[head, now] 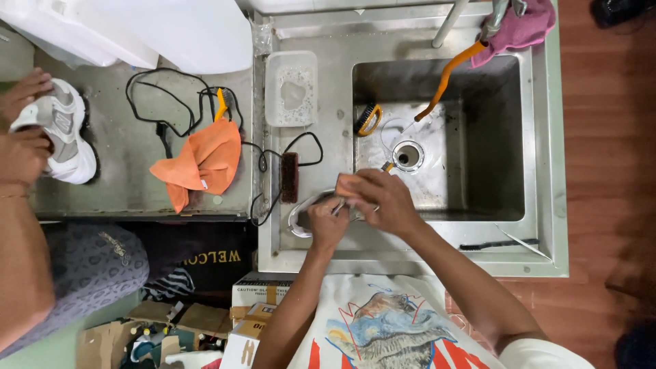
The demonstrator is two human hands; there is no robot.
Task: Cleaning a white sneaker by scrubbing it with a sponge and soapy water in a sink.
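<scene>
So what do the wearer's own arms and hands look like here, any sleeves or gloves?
Both hands, left hand and right hand, are bare, no gloves. The forearms are uncovered; a white short sleeve shows at the right upper arm. No watch or rings visible.

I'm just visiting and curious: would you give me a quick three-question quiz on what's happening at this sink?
1. True or false: the orange cloth lies inside the sink basin.
2. What does the left hand steady at the sink's edge?
3. Where does the right hand hold the wooden-backed brush: A, over the shoe; B, by the drain?

Key: 1 false, it lies on the counter. 2 a shoe. 3 A.
</scene>
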